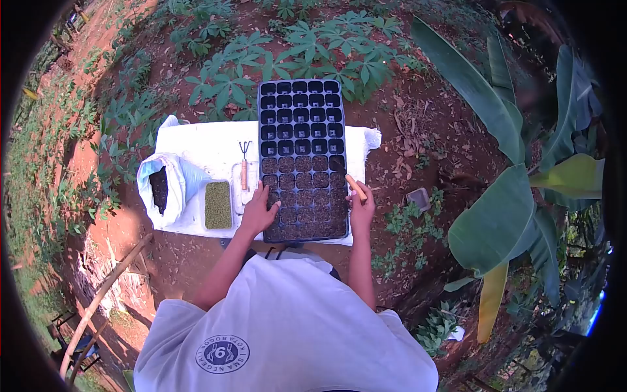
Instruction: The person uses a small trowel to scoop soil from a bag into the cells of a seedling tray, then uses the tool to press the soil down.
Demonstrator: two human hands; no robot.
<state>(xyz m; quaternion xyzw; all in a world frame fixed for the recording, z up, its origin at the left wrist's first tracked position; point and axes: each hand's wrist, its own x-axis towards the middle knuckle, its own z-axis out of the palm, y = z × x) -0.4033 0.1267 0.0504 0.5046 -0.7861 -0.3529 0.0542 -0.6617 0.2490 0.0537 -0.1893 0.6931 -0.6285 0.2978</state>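
Head view: both hands at a black plastic seedling tray [301, 140] on a white cloth-covered bench [209, 147].

The tray's near edge is partly hidden by the hands; its far cells look empty, its near rows soil-filled. Left hand [257, 212] lies flat on the tray's left edge, fingers slightly spread. Right hand [362, 206] rests at the right edge, fingers pinching a short wooden stick [355, 187]. Beside it: a white soil bag [163, 189], a small green-filled tray [218, 204], a hand rake [244, 163]. Red earth and leafy plants surround.
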